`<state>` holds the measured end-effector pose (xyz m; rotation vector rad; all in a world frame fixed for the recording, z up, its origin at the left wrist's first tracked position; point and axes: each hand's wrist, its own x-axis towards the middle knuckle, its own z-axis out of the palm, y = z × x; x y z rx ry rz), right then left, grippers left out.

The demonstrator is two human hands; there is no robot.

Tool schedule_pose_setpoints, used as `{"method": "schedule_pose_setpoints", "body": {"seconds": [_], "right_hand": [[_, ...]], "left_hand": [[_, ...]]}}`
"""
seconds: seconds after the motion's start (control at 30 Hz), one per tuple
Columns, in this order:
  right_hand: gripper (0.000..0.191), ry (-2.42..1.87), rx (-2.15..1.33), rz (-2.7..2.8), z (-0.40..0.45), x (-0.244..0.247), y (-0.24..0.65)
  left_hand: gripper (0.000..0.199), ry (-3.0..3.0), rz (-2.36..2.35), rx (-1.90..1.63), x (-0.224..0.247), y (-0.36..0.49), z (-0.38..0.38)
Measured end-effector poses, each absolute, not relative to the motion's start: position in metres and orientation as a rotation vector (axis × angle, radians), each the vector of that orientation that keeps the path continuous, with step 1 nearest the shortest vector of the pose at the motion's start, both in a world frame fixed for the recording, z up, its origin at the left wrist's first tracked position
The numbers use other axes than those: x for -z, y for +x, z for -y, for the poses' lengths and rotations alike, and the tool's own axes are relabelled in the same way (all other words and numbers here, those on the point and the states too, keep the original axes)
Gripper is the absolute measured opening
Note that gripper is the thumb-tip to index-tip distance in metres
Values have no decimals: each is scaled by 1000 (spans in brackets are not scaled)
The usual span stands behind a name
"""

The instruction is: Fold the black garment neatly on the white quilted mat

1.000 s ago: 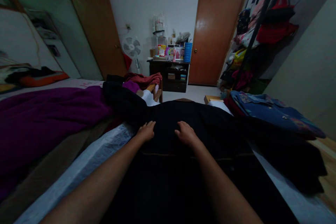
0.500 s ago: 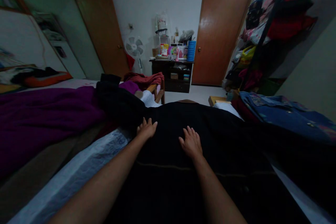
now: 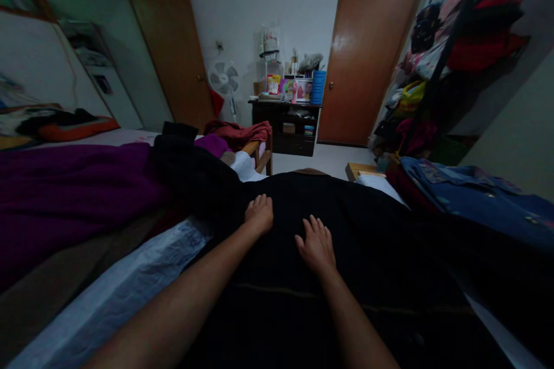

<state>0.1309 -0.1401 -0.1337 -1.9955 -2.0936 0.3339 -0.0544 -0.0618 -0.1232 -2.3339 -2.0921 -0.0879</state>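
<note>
A large black coat (image 3: 281,262) lies spread in front of me, with a thin pale line across it and a bit of brown at its far edge. My left hand (image 3: 259,213) rests palm down on its upper left part, fingers close together and slightly bent, gripping no visible fold. To the right, my right hand (image 3: 317,243) lies flat on the same dark cloth with its fingers spread. One black sleeve (image 3: 190,167) stretches left over a purple garment (image 3: 86,179). The dim light hides most of the coat's folds.
A folded denim garment (image 3: 459,187) lies at the right. Bluish-white bedding (image 3: 142,279) shows at the left, and a reddish cloth (image 3: 236,131) hangs over a wooden frame. Beyond stand a dark cabinet (image 3: 281,141), a white fan (image 3: 224,78) and a crowded clothes rack (image 3: 441,46).
My left hand has slid right across the coat, and its fingers have drawn closer together. My right hand stays nearly in place on the cloth. The view has shifted slightly.
</note>
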Motion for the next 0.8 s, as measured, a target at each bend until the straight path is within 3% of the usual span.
{"method": "schedule_pose_setpoints", "body": {"seconds": [0.3, 0.8], "right_hand": [[60, -1969, -329, 2086, 142, 132, 132], [58, -1936, -354, 2057, 142, 132, 133]], "left_hand": [[71, -2446, 2094, 155, 144, -43, 20], [74, -2091, 2329, 123, 146, -68, -15]]}}
